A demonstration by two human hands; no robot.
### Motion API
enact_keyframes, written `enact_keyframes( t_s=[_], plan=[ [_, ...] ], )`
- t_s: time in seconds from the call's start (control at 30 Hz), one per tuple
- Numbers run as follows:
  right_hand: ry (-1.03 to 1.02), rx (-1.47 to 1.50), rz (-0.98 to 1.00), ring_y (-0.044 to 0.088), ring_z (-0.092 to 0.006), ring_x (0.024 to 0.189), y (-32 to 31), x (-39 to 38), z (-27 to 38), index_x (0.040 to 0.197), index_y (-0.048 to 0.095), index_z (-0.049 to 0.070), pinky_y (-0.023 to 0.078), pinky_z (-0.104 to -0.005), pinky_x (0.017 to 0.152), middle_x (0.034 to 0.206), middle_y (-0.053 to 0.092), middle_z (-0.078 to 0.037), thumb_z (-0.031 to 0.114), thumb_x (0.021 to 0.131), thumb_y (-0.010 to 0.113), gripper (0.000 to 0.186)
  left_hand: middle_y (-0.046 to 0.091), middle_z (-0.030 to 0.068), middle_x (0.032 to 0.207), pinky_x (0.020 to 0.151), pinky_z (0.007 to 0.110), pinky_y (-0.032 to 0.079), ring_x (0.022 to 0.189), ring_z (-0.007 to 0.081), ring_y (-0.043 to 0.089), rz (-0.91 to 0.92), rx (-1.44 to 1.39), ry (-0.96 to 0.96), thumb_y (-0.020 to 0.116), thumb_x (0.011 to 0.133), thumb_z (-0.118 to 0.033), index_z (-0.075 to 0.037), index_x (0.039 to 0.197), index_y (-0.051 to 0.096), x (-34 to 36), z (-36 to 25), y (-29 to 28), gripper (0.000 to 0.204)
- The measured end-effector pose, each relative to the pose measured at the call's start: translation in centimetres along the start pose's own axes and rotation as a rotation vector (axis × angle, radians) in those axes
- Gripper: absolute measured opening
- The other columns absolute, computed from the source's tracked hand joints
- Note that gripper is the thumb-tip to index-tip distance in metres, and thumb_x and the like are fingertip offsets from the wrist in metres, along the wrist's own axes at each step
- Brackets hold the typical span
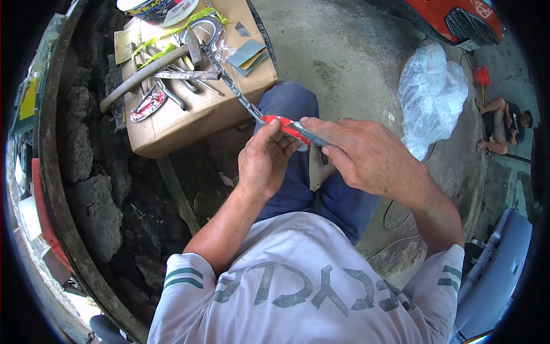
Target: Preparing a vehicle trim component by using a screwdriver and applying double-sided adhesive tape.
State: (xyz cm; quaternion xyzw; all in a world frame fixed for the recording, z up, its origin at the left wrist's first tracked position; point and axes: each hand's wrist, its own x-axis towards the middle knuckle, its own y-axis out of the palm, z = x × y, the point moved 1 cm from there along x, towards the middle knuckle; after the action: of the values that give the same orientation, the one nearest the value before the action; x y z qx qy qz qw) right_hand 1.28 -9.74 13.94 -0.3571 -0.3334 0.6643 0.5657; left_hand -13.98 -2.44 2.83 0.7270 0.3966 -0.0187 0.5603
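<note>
My left hand [260, 166] is closed around one end of a curved red piece [291, 131] with pale edges, held above my knees. A dark metal chain [238, 94] runs from the cardboard box [166, 136] to this piece, though the exact joint is hidden by my fingers. In my right hand [375, 152], thumb and fingers pinch a flat grey strip [312, 136] that lies against the red piece. What the strip is made of cannot be made out. On the box near the chain lie folded grey-green sheets [247, 57] that resemble sandpaper.
The box also carries a hammer [146, 77], several hand tools, a red patterned oval piece [148, 108] and a round tub [160, 10]. Broken concrete [94, 215] lies at left. Clear plastic wrap [429, 94], a red vehicle [452, 23] and a seated person [504, 123] are at right.
</note>
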Motion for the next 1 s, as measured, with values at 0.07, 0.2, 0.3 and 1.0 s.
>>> enact_keyframes(
  t_s=[0.07, 0.2, 0.3, 1.0],
  plan=[
    [0.008, 0.007, 0.007, 0.061, -0.0341, 0.070, -0.11, 0.12, 0.14, 0.124, 0.050, 0.005, 0.050, -0.0430, 0.063, 0.074, 0.059, -0.016, 0.005, 0.080, 0.058, 0.044, 0.064, 0.0086, 0.093, 0.088, 0.037, 0.044, 0.091, 0.0200, 0.059, 0.007, 0.002, 0.004, 0.053, 0.093, -0.026, -0.006, 0.097, 0.060, -0.01, 0.01, 0.03, 0.021],
    [0.004, 0.001, 0.002, 0.061, -0.0345, 0.069, -0.30, 0.38, 0.13, 0.124, 0.049, 0.006, 0.050, -0.0433, 0.062, 0.074, 0.059, -0.017, 0.005, 0.080, 0.057, 0.045, 0.064, 0.0085, 0.093, 0.088, 0.037, 0.044, 0.091, 0.0202, 0.060, -0.010, -0.003, 0.001, 0.054, 0.092, -0.025, -0.006, 0.098, 0.060, 0.09, 0.02, -0.07, 0.021],
    [0.028, -0.021, 0.051, 0.061, -0.0345, 0.070, -0.49, 0.46, 0.44, 0.125, 0.048, 0.007, 0.050, -0.0432, 0.062, 0.074, 0.059, -0.017, 0.005, 0.080, 0.057, 0.046, 0.064, 0.0084, 0.093, 0.088, 0.037, 0.044, 0.091, 0.0200, 0.060, -0.003, -0.003, 0.002, 0.054, 0.092, -0.025, -0.006, 0.097, 0.060, 0.11, 0.06, -0.08, 0.021],
    [0.033, -0.043, 0.037, 0.061, -0.0334, 0.070, -0.42, 0.34, 0.45, 0.123, 0.050, 0.005, 0.051, -0.0426, 0.063, 0.074, 0.060, -0.017, 0.006, 0.081, 0.056, 0.042, 0.065, 0.0081, 0.093, 0.088, 0.036, 0.044, 0.091, 0.0195, 0.060, -0.007, 0.016, 0.012, 0.054, 0.092, -0.025, -0.006, 0.097, 0.061, -0.01, 0.14, 0.00, 0.021]
  ],
)
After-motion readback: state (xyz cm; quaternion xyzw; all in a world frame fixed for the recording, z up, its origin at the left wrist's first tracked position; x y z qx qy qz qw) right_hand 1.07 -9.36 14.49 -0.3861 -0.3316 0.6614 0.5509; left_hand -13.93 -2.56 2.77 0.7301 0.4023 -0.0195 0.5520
